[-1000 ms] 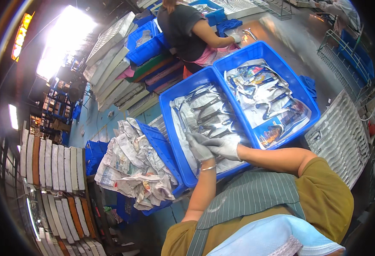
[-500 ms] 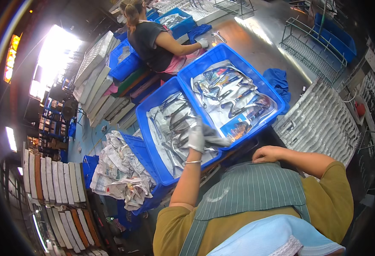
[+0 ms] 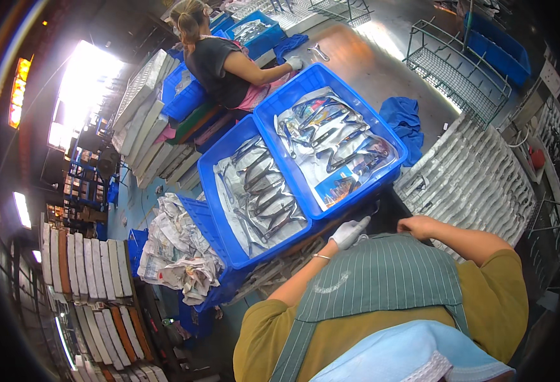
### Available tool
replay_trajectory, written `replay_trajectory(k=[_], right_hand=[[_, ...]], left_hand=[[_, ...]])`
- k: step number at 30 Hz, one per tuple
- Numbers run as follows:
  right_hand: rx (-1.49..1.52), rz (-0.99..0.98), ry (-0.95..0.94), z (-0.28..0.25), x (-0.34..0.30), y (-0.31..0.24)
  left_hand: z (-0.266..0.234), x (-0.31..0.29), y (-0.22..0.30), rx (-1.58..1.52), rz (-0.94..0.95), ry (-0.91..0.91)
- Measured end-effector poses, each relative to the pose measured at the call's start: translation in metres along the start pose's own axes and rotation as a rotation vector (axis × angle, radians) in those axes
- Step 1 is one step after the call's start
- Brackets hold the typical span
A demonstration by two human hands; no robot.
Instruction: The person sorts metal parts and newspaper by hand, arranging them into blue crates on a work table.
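My left hand [image 3: 350, 233], in a white glove, is in front of my apron, just below the near edge of the bins. Its forefinger is stretched out, and I see nothing held in it. My bare right hand [image 3: 418, 226] is at the apron's upper edge with its fingers curled; whatever they hold is hidden. Ahead are two blue plastic bins side by side. The left bin [image 3: 211, 184] carries a row of shiny, curved, forked metal parts [image 3: 270, 191] on newspaper. Similar metal parts [image 3: 337, 130] lie on printed paper in the right bin [image 3: 399, 143].
Crumpled newspaper [image 3: 181, 245] fills another blue bin at left. A ridged silvery rack [image 3: 474, 181] and a blue cloth [image 3: 402, 124] are at right. Another person [image 3: 223, 70] works beyond the bins, beside stacked pale trays [image 3: 143, 105]. Wire baskets [image 3: 461, 76] stand farther right.
My left hand has come back from the left bin to my apron. The blurred grey thing beside it is gone from view. My right hand has shifted slightly rightward.
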State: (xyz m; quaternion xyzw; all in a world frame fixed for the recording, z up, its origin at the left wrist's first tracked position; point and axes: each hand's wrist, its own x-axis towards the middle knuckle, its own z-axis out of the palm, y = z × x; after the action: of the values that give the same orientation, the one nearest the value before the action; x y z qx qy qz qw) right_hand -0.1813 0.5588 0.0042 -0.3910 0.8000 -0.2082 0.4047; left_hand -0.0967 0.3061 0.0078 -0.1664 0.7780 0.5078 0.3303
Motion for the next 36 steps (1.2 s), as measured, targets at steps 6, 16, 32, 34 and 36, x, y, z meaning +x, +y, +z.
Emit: replay_trajectory(k=[6,16,32,34,36], right_hand=[[0.202,-0.018,0.079,0.009,-0.025,0.017],[0.477,-0.224,-0.096,0.027,0.042,0.034],[0.363,-0.067,-0.246,0.001,0.044,0.014],[0.296,-0.184,-0.123,0.011,0.056,0.014],[0.263,-0.246,-0.090,0.019,0.071,0.013]], left_hand=[[-0.001,0.030,-0.006,-0.284,0.079,0.049],[0.003,0.109,-0.036,0.619,0.221,-0.221],[-0.020,0.074,-0.081,-0.158,-0.278,-0.372],[-0.005,0.102,-0.142,-0.336,-0.169,-0.258],[-0.004,0.107,-0.143,-0.506,-0.063,-0.167]])
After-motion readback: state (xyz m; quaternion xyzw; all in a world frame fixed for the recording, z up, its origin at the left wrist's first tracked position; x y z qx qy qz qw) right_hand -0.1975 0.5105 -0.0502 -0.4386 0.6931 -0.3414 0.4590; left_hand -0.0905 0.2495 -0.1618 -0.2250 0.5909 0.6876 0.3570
